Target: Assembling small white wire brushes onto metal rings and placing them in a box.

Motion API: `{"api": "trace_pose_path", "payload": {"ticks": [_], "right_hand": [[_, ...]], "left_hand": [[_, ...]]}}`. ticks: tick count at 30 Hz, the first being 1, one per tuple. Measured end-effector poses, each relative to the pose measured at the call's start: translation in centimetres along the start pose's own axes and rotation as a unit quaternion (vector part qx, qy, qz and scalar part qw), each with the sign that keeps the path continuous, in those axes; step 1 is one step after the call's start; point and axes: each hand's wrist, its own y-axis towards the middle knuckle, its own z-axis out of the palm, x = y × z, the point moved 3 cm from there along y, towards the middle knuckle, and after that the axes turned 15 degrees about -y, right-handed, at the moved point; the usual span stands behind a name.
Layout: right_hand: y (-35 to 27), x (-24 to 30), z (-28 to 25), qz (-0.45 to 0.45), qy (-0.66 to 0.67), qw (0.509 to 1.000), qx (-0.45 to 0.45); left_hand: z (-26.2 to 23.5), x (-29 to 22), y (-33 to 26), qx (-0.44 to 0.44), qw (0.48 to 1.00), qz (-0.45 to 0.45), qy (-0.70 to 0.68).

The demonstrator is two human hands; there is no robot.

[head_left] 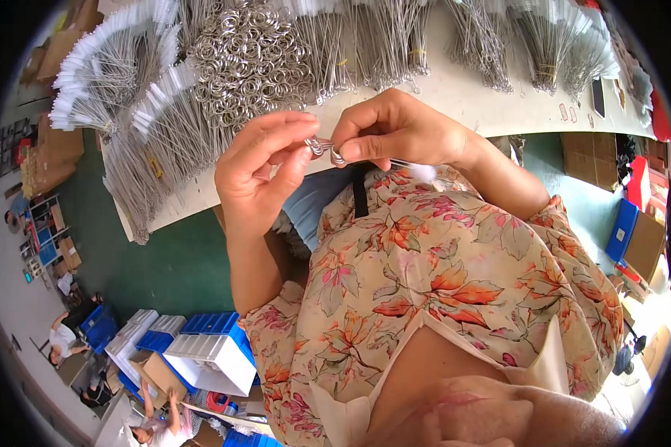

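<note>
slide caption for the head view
Left hand and right hand pinch small metal rings near a ring heap and white-tipped brushes.

Tabletop (507,112): off-white, flat
Heaped: round silver metal rings (250,63)
Bundled: white-bristled silver wire brushes (548,48), both sides of rings

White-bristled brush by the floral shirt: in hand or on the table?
In hand: the brush extends from the right hand, its bristles in front of the floral shirt.
</note>
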Motion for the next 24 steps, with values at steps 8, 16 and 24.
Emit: {"api": "trace_pose_path", "payload": {"ticks": [8, 16, 24], "right_hand": [[0.1, 0.6, -0.9, -0.006, 0.081, 0.997, 0.001], [0.0, 6.0, -1.2, -0.046, 0.108, 0.987, -0.11], [0.8, 6.1, -2.1, -0.068, 0.048, 0.994, -0.078]], "left_hand": [[1.8, 0.0, 0.5, -0.099, 0.993, 0.031, -0.061], [2.7, -3.8, 1.8, -0.072, 0.949, 0.231, 0.203], [1.3, -3.8, 2.6, -0.047, 0.971, 0.208, 0.108]]}}
